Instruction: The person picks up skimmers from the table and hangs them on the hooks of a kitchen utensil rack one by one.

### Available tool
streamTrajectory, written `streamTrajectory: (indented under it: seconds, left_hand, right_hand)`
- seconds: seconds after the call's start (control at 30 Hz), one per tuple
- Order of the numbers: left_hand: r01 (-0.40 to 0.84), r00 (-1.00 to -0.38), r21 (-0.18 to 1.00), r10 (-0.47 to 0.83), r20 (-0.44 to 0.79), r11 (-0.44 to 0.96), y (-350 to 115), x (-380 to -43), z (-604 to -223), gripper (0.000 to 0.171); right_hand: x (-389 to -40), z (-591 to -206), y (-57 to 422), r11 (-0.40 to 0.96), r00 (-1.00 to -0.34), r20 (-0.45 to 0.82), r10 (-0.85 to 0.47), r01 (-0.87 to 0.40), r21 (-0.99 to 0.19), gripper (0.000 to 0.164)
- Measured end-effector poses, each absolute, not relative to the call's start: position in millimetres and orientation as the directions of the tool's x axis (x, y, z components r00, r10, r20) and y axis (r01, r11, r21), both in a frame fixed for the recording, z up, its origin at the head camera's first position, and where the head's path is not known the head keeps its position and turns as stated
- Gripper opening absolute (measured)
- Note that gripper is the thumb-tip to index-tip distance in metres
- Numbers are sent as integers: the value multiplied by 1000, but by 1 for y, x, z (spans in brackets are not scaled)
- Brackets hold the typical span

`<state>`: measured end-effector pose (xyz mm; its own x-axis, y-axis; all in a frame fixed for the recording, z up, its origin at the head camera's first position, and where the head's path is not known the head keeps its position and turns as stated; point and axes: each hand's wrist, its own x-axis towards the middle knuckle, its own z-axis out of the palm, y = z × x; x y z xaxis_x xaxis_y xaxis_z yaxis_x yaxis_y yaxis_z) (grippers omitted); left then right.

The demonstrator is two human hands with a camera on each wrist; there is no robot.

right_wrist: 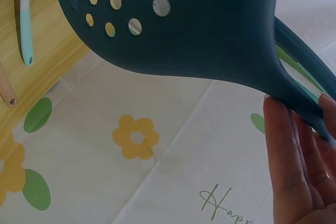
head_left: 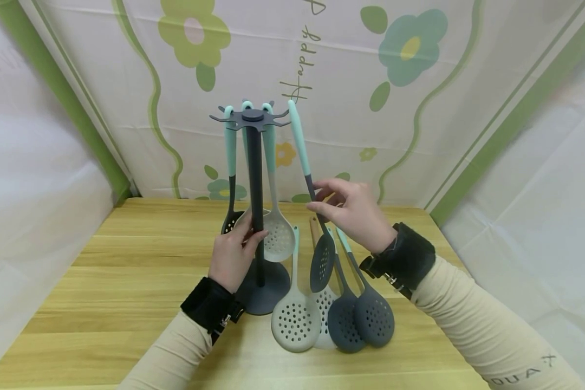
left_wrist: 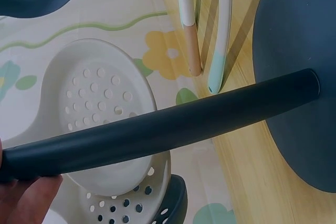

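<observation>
My right hand (head_left: pixel 353 211) pinches the dark shaft of a slotted skimmer (head_left: pixel 323 262) with a mint handle. Its handle top is right at a hook tip of the dark utensil stand (head_left: pixel 252 115), and its perforated head hangs downward. Around the stand's pole (left_wrist: pixel 157 129) curl the fingers of my left hand (head_left: pixel 231 257), low above the round base (head_left: pixel 268 303). Several utensils with mint handles hang from the hooks, among them a pale skimmer (head_left: pixel 279 238) and a dark perforated one (head_left: pixel 231 222), partly hidden behind my left hand.
On the wooden table (head_left: pixel 102 292), right of the base, lie a cream skimmer (head_left: pixel 296 325), a pale one (head_left: pixel 325 311) with a wooden handle end, and two dark skimmers (head_left: pixel 377 322), partly overlapping. A flower-printed cloth (head_left: pixel 336 141) stands behind the table.
</observation>
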<state>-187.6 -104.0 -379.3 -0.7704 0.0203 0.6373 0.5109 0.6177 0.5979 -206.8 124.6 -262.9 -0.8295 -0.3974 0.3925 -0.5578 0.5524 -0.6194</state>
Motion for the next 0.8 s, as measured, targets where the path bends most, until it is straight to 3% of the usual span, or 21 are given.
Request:
streamTrajectory:
  seconds: [0.8]
  left_hand:
    - [510,-775,603,23,631,613,-104,-187,-379,18]
  right_hand:
    - [-206,-266,122,549,-822,399,-406,-569,-613,36]
